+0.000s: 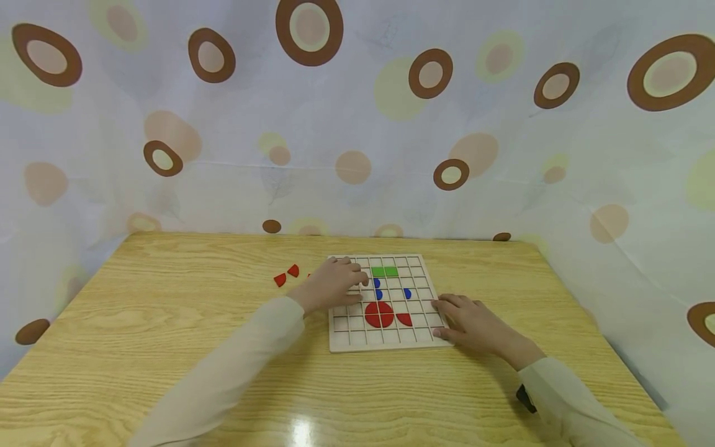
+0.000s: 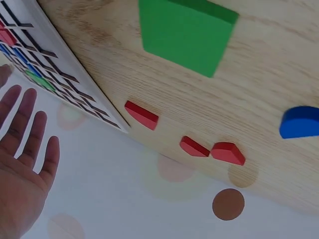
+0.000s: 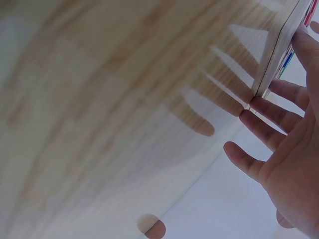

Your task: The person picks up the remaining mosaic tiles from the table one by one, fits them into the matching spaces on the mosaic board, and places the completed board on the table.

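Observation:
A white grid board (image 1: 357, 340) lies flat on the wooden table. My left hand (image 1: 332, 285) reaches over its left side with fingers spread; the left wrist view shows no piece in its palm. My right hand (image 1: 475, 323) rests at the board's right edge, and in the right wrist view its straight fingers (image 3: 271, 132) touch that edge. On the grid are a red disc (image 1: 379, 315) of quarter pieces, a separate red quarter piece (image 1: 404, 320), several small blue pieces (image 1: 407, 293) and a green strip (image 1: 385, 271). The left hand covers part of the grid.
Loose red quarter pieces (image 1: 280, 280) lie left of the board. The left wrist view also shows a green block (image 2: 189, 37) and a blue rounded piece (image 2: 301, 122) on the table. A patterned cloth (image 1: 352, 112) stands behind and beside the table.

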Demonstrator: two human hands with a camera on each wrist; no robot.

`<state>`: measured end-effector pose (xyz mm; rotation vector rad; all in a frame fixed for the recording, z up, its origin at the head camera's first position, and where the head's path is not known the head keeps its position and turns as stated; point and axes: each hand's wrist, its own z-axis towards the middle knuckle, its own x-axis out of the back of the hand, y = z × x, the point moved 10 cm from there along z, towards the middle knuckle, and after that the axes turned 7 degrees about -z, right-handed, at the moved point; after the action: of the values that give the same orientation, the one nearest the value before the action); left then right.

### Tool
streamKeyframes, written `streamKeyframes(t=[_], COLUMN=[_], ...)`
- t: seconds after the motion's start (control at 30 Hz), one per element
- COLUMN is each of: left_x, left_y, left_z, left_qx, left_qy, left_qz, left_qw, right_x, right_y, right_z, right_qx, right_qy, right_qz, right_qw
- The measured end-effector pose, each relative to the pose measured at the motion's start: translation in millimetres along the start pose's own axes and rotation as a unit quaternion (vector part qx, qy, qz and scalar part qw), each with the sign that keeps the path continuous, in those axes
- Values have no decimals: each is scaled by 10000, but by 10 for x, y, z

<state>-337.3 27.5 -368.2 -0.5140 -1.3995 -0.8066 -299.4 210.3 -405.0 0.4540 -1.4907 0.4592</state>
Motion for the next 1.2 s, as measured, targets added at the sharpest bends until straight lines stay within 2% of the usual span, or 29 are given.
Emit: streamKeyframes(t=[0.33, 0.53, 0.73, 1.2], left_x=[63, 97, 125, 79], left_y=[-359, -532, -641, -816], left_z=[-178, -265, -370, -475], left_qx=[482, 563, 644, 1239], left_qy=[10, 209, 336, 240], left_qz=[-107, -132, -170, 420], left_qw=[9988, 9981, 9972, 9911], right_x=[0, 2, 9, 9], right_y=[-1, -2, -2, 1], right_z=[-8, -8, -10, -12], right_qx=[68, 65, 74, 65], right_qy=[73, 76, 78, 57], right_qz=[44, 13, 1, 38], right_qw=[9999, 9999, 9999, 10000])
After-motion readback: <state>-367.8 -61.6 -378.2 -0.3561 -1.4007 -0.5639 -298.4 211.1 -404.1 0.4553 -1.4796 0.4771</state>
